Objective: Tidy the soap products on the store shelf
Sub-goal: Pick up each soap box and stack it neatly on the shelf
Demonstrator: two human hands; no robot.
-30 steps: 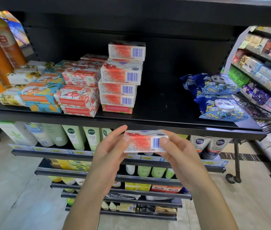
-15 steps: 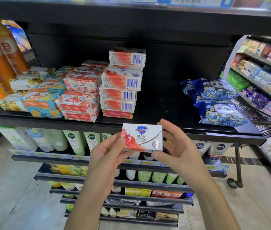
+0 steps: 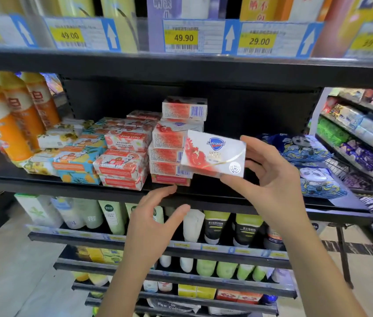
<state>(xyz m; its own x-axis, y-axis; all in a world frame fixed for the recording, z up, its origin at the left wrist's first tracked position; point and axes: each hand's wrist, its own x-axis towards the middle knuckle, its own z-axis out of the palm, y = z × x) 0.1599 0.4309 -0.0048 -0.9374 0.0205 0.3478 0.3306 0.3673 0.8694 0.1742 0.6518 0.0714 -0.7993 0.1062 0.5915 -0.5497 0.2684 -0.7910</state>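
The right hand [image 3: 272,179] pinched the Safeguard soap box [image 3: 215,154], the left hand [image 3: 153,220] hung empty; the box would sit best squared beside the Safeguard stack [image 3: 168,139].

1. Soap box [image 3: 214,154], front face: brand name "Safeguard" on a blue shield. The lines under the shield are too blurred to read.
2. Pink wrapped soap bar [image 3: 126,139], left of the soap box: "Goat Soap", printed upside down.
3. Stacked box [image 3: 184,109], just above and behind the soap box: barcode on its side, digits illegible.
4. Orange bottles [image 3: 17,110], far left of the soap box: character "白" on a red band.
5. Yellow price fields above the soap box, each beside a white up-arrow:
   - left price tag [image 3: 69,35]: "49.00"
   - middle price tag [image 3: 183,37]: "49.90"
   - right price tag [image 3: 259,41]: "29.00"
   - far-right price tag [image 3: 371,43]: "39.90", blurred
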